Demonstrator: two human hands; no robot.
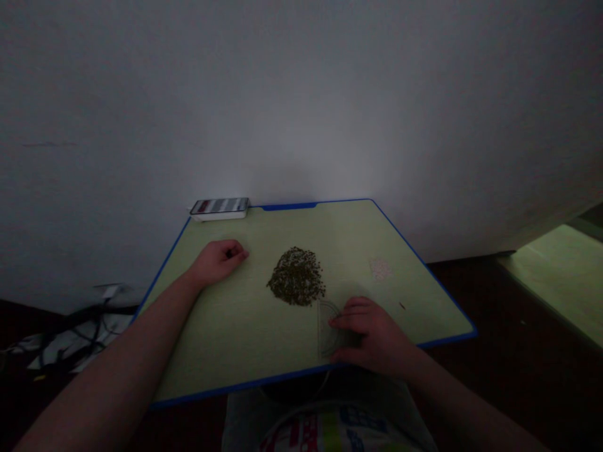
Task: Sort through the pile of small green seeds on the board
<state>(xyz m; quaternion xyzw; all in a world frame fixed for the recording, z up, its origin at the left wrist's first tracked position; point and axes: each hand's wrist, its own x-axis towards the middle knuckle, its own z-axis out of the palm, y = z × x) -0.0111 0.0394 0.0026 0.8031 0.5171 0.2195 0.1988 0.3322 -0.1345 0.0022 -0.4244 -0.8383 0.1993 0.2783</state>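
On the pale yellow tabletop point(235, 339) lies a loose heap of small dark green-brown seeds or beans point(296, 276). A clear plastic protractor point(326, 333) rests just below the heap's right side, its straight edge facing left. My right hand point(370, 333) grips the protractor's curved right side between thumb and fingers. To the left of the heap, my left hand point(219, 260) lies on the table in a loose fist, apart from the seeds, with nothing visible in it.
A small patch of pale grains point(380, 269) lies right of the heap, with a thin brown sliver point(402, 306) nearer me. At the back left corner, a phone point(220, 206) rests on a white box point(221, 216). Cables point(97, 329) lie left of the table; a wall stands behind it.
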